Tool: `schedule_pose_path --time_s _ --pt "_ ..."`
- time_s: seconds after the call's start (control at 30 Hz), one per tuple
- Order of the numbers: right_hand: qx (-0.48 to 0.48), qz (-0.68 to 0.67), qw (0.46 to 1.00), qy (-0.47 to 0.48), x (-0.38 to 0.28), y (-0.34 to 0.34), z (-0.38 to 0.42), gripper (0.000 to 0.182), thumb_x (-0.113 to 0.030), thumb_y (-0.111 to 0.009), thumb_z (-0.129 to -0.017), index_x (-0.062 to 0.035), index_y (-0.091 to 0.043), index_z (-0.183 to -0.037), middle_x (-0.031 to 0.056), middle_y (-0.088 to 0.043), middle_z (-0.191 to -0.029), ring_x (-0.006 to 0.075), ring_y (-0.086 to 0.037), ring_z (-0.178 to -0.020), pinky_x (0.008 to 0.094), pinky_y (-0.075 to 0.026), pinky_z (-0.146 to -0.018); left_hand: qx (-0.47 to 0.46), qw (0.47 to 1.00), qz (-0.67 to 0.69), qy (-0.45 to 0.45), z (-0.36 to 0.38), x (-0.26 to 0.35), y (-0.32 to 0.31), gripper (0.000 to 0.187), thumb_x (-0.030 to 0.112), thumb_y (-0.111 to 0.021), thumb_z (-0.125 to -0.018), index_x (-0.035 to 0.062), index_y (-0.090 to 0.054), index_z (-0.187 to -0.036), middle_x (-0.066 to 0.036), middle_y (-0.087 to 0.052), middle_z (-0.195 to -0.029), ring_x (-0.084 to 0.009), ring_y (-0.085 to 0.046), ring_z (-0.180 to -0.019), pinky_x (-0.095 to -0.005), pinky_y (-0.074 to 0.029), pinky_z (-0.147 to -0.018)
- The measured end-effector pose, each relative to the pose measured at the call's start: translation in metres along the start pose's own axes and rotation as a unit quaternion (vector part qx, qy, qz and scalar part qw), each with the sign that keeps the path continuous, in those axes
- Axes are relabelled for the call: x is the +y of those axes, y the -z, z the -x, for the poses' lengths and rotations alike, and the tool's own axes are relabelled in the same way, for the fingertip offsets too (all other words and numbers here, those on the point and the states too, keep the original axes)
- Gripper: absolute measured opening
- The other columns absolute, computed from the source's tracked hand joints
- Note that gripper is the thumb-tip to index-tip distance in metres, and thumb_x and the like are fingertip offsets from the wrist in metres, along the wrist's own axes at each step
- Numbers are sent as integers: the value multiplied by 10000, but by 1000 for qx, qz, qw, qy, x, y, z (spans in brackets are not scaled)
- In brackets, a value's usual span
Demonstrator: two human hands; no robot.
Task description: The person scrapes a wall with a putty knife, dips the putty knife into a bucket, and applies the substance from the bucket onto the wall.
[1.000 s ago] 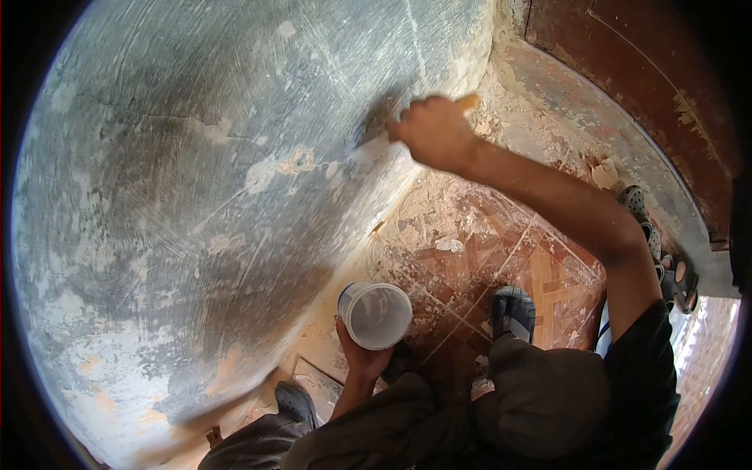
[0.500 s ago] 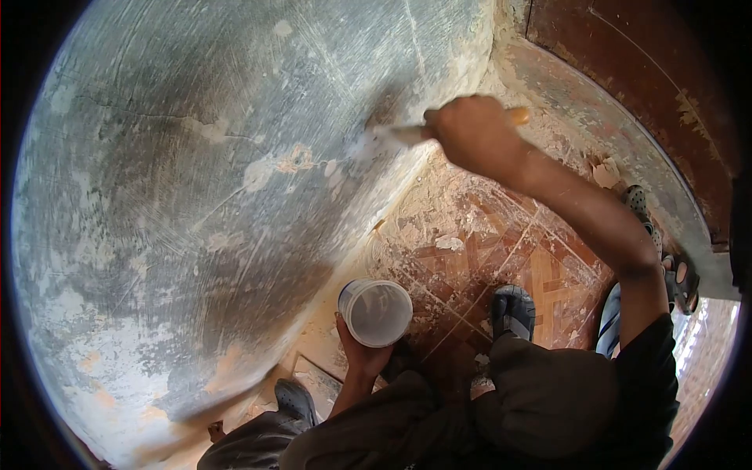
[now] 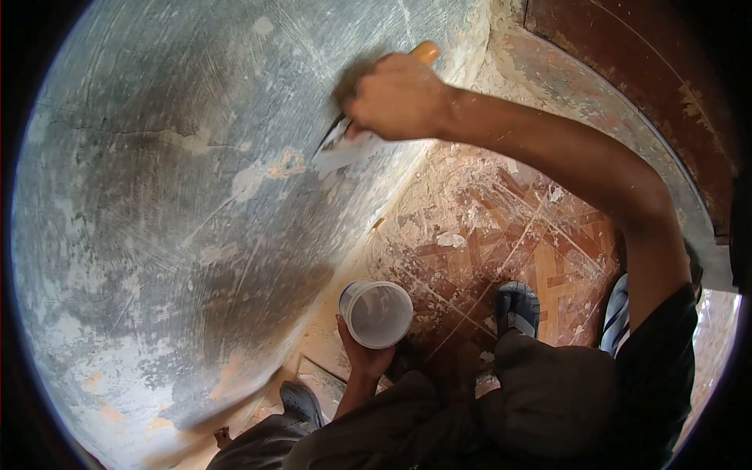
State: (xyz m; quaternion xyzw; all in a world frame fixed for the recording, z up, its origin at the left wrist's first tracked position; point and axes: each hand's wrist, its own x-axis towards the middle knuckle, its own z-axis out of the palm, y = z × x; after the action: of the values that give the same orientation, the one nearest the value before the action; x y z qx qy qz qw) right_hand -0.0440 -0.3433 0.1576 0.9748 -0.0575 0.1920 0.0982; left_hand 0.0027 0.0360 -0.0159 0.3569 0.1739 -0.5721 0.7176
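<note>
My right hand (image 3: 402, 97) is wrapped round the wooden handle of a putty knife (image 3: 426, 52). The handle's end sticks out above my fist, and the blade slants down-left against the grey, scraped wall (image 3: 157, 188). A whitish smear lies by the blade on the wall. Low in the view, my left hand (image 3: 365, 359) grips a white plastic tub (image 3: 381, 315) from below and the left side. Its mouth faces up toward me, and pale residue coats the inside. Part of my left hand's fingers is hidden behind the tub.
Dusty wood-patterned floor tiles (image 3: 478, 274) carry flakes of plaster, including a larger chip (image 3: 450, 240). A raised ledge (image 3: 611, 102) and a brown peeling panel (image 3: 627, 47) curve along the right. My sandalled foot (image 3: 517, 307) stands on the tiles. Another sandal (image 3: 301, 403) is near the wall's base.
My right hand has swung left and up along the wall with the putty knife, and its handle now tilts upward. My left hand and the tub stay almost where they were.
</note>
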Motion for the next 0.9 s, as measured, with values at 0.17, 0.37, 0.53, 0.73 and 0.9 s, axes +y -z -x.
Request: schedule_pose_path --time_s 0.17,0.37,0.53,0.73,0.9 --pt "74 21 992 -100 29 -14 37 384 -469 -632 -900 -122 -688 -745 36 -628 -597 185 -641 -543 343 -498 -519 -17 1000 8 13 -3 1 7 645 673 -407 -924 209 -515 -1359 -50 -546 -1365 -284 -537 -1232 -503 -474 -976" --pt "115 -62 986 -106 -8 -25 89 451 -439 -660 -906 -121 -575 -598 -9 -507 -484 109 -466 -407 298 -392 -420 -26 999 28 -2 -5 9 14 661 679 -436 -910 206 -511 -1366 -61 -550 -1367 -299 -529 -1252 -518 -485 -970" --pt "3 -38 999 -7 -40 -40 37 321 -343 -650 -894 -96 -641 -689 43 -623 -613 211 -654 -611 361 -508 -557 -19 999 41 16 -5 7 21 677 685 -424 -912 204 -491 -1384 -67 -539 -1375 -307 -528 -1249 -530 -482 -972" --pt "-45 -22 984 -172 -29 5 16 249 -348 -655 -893 -138 -722 -778 30 -648 -628 183 -654 -594 348 -511 -545 -26 999 20 2 -3 3 18 661 674 -397 -928 203 -483 -1383 -63 -531 -1378 -300 -515 -1261 -519 -474 -985" --pt "61 29 969 -236 4 15 39 363 -468 -653 -894 -142 -715 -746 2 -598 -539 136 -593 -481 325 -465 -484 -4 1000 19 1 0 6 7 637 660 -398 -934 199 -501 -1361 -56 -545 -1360 -281 -521 -1253 -510 -470 -987"
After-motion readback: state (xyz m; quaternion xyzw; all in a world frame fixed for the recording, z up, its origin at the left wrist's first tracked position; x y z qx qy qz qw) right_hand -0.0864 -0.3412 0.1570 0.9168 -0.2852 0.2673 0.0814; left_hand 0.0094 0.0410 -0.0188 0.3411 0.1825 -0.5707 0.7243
